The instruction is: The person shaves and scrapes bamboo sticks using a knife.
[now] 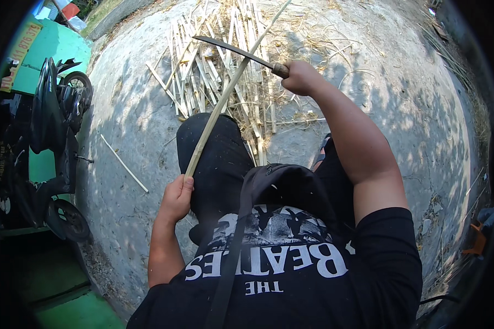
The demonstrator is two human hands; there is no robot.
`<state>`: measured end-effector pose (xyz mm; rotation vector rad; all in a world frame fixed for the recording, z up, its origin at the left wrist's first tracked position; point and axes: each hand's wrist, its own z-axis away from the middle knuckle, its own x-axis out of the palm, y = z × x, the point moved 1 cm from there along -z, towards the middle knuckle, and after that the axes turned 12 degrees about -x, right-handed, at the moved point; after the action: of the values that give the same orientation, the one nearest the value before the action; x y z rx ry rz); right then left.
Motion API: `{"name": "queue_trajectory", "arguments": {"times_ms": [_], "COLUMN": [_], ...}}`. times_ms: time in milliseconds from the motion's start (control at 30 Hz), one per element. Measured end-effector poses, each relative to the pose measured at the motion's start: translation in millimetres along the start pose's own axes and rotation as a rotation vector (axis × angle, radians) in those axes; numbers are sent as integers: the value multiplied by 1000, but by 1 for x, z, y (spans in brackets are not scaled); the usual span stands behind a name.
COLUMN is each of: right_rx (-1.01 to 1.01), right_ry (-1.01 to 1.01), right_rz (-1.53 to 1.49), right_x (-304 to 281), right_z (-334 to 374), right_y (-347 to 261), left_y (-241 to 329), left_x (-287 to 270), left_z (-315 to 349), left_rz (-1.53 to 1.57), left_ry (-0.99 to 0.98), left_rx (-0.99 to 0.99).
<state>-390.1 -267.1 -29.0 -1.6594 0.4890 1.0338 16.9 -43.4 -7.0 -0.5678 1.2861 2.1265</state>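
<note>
My left hand [176,197] is closed round the near end of a long pale bamboo strip [220,104]. The strip slants over my bent knee and away to the far right, its tip past the top of the picture. In my right hand [301,78] is the wooden handle of a machete [233,49], gripped in a fist. Its dark, slightly curved blade points left and crosses the bamboo strip well beyond the knee. Blade and strip look to be touching, though I cannot tell whether the edge has cut in.
Beyond my knees lies a heap of split bamboo strips [203,77] with curly shavings [335,41] on the concrete ground [123,214]. One loose strip [124,163] lies at left. A black motorbike [57,120] stands at the left edge, and an orange object [473,239] at the far right.
</note>
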Motion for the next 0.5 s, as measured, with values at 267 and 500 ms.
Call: {"name": "queue_trajectory", "arguments": {"times_ms": [267,500], "right_rx": [-213,-105], "right_ry": [14,16], "right_rz": [115,13], "right_x": [4,11], "right_z": [13,-1], "right_y": [-45,-13], "left_y": [-11,2], "left_x": [2,1], "left_z": [-5,3], "left_rz": [130,-2], "left_ry": [-68,2], "left_rx": [-44,14]}}
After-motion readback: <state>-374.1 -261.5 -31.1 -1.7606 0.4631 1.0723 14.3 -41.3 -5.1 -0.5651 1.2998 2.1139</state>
